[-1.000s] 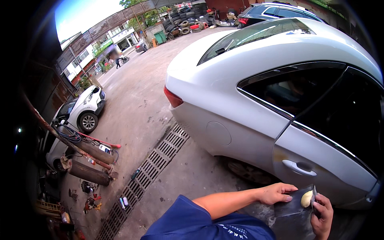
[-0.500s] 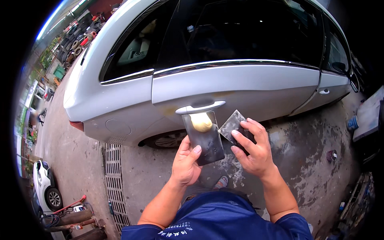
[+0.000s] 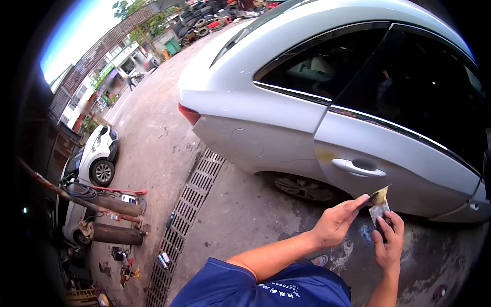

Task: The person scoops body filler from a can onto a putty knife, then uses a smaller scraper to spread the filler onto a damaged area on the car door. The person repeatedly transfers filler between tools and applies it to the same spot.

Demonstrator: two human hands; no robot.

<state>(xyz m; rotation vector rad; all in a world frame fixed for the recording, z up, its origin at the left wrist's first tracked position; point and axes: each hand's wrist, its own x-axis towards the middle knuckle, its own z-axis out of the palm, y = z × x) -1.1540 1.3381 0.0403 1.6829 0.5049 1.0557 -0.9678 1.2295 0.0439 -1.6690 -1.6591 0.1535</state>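
My left hand point(image 3: 335, 223) grips a dark rectangular putty board, now tilted nearly edge-on. A lump of pale yellow putty point(image 3: 380, 196) sits on its far end. In my right hand point(image 3: 389, 240) is a flat, dark, smeared putty spreader point(image 3: 377, 212), its edge up against the putty. Both hands are held in front of the rear door point(image 3: 399, 190) of a silver car, below its door handle point(image 3: 353, 166). A yellowish patch point(image 3: 326, 155) marks the door left of the handle.
A floor drain grate point(image 3: 189, 204) runs past the car's rear wheel point(image 3: 304, 187). To the left lie gas cylinders point(image 3: 115, 235) with hoses, and a white car point(image 3: 99, 153) is parked behind them. Tyres point(image 3: 204, 18) are piled at the back.
My view has swung left toward the car's rear. The putty board has tipped from facing me to nearly edge-on, and the spreader has come to the putty.
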